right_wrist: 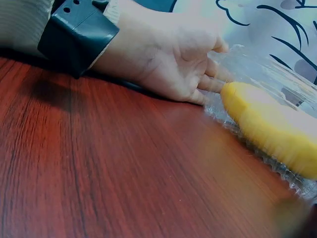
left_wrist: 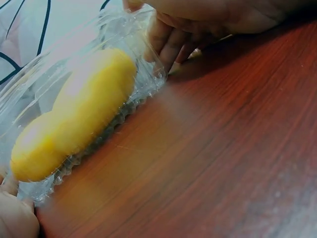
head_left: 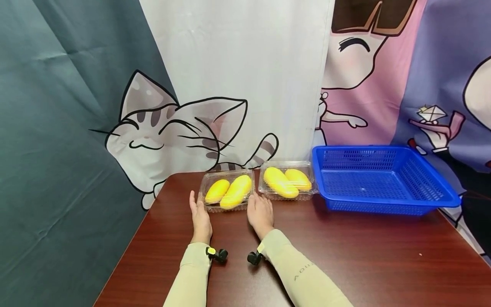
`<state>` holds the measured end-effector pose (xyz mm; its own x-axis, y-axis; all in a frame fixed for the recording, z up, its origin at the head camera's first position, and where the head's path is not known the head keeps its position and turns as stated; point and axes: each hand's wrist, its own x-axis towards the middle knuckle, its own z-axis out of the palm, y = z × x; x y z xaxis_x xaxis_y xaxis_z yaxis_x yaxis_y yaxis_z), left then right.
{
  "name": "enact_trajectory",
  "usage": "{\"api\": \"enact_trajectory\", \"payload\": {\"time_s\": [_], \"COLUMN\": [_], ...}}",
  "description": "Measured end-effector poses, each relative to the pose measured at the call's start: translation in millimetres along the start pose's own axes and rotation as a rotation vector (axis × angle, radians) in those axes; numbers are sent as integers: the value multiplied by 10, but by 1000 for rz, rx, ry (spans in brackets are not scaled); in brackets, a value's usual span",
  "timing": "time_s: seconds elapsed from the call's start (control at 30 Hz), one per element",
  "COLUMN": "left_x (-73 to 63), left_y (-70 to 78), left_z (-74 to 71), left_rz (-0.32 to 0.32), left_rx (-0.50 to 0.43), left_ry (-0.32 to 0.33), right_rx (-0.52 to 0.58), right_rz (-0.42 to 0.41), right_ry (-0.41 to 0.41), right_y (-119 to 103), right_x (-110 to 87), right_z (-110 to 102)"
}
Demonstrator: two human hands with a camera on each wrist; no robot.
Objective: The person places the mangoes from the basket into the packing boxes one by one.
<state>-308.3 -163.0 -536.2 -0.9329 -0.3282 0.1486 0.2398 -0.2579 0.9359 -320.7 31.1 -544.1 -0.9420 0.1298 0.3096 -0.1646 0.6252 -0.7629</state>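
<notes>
A clear plastic clamshell box (head_left: 215, 175) with two yellow mangoes (head_left: 236, 192) sits on the table between both hands. My left hand (head_left: 201, 219) lies along the box's left side with its fingers extended; the right wrist view also shows this left hand (right_wrist: 163, 57) touching the box's end. My right hand (head_left: 261, 214) touches the right side, its fingers against the wall in the left wrist view, and some fingertips are hidden. Close by on the right stands a second clear box (head_left: 284, 164), also with two mangoes (head_left: 281, 182).
A blue perforated plastic basket (head_left: 383, 204) stands right of the second box, near the back of the reddish-brown table (head_left: 345, 264). A cartoon-printed curtain (head_left: 245, 64) hangs behind the table.
</notes>
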Motion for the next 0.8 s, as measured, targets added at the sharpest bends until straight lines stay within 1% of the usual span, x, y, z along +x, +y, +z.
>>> {"api": "enact_trajectory", "payload": {"time_s": [0.1,0.17,0.27,0.5,0.57,0.67,0.73,0.8], "left_x": [11,13,16,13,26,57,83,108], "left_y": [-37,-51,-56,-58,-45,-25,-15,-13], "left_z": [0,0,0,2,-2,-25,-39,-58], "left_rz": [40,52,46,28,18,-11,-22,-22], "left_rx": [53,71,84,90,104,131,175,238], "left_ry": [10,20,31,21,7,-46,-78,-94], "right_rx": [-23,-43,-60,-76,-90,-108,-113,-103], "right_rz": [7,10,17,28,24,18,8,3], "right_ry": [-3,-8,-16,-29,-35,-46,-53,-64], "right_y": [-12,-13,-9,4,3,-6,-6,4], "right_x": [-11,-15,-18,-29,-26,-5,11,8], "right_z": [-5,-5,-6,-18,-15,-9,-9,-32]}}
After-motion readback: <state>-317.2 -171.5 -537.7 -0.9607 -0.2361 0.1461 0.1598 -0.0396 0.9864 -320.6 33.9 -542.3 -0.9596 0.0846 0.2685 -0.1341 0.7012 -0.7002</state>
